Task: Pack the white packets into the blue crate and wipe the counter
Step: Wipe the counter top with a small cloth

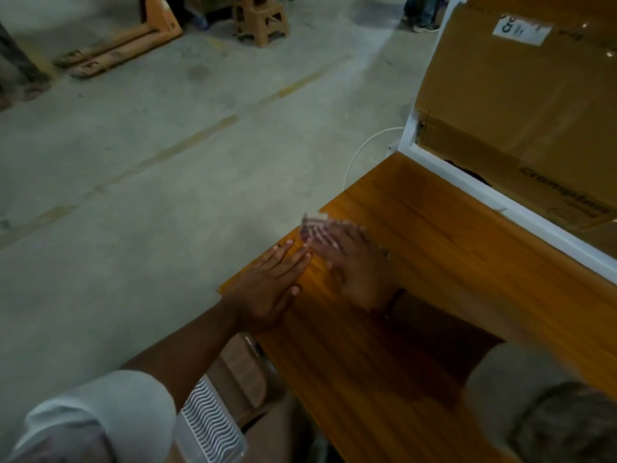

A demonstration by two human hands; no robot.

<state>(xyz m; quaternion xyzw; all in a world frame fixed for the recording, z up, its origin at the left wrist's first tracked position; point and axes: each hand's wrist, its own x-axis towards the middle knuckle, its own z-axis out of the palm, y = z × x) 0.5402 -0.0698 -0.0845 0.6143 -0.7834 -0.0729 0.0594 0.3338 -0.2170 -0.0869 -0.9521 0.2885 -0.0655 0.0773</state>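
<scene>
Wood-grain counter [434, 262], glossy orange-brown laminate, straight-edged. Left hand [267, 289] flat on it by the left edge, fingers straight and together, holding nothing. Right hand [357, 265] just beside, motion-blurred, over a pale striped scrap [315, 227] at the counter's near-left edge; gripping or pressing flat, impossible to tell. Behind, tall cardboard box [521, 95] in a white frame, closing off the far side. White cable [364, 147] looping down to rough concrete floor [150, 195]; orange pallet jack [133, 38] and brown plastic stool [262, 20] well apart.
</scene>
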